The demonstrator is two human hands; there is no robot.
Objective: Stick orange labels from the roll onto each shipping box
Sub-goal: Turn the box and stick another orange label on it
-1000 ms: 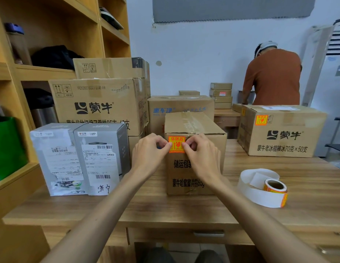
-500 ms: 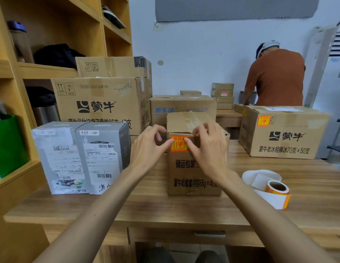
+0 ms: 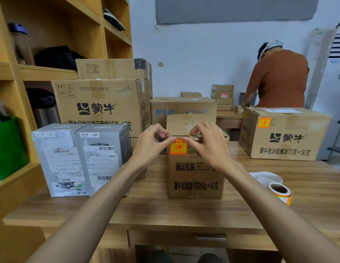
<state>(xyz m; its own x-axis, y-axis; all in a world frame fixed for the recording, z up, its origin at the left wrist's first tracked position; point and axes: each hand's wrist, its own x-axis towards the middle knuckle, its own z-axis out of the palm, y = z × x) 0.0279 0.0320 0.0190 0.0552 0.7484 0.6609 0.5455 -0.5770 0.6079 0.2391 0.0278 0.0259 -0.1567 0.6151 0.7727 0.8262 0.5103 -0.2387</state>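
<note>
Orange label (image 3: 178,148) on the box (image 3: 195,173) front gets pressed: left hand (image 3: 150,147) and right hand (image 3: 211,147) grip the top edge, thumbs on its upper corners, likely sealing it.

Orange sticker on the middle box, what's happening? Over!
Left hand and right hand pinch middle box top edge, thumbs on orange label. Label on front face. Nothing blocking; label roll lies aside.

Box (image 3: 195,173) top edge partly behind left hand (image 3: 152,147) and right hand (image 3: 209,147)
</note>
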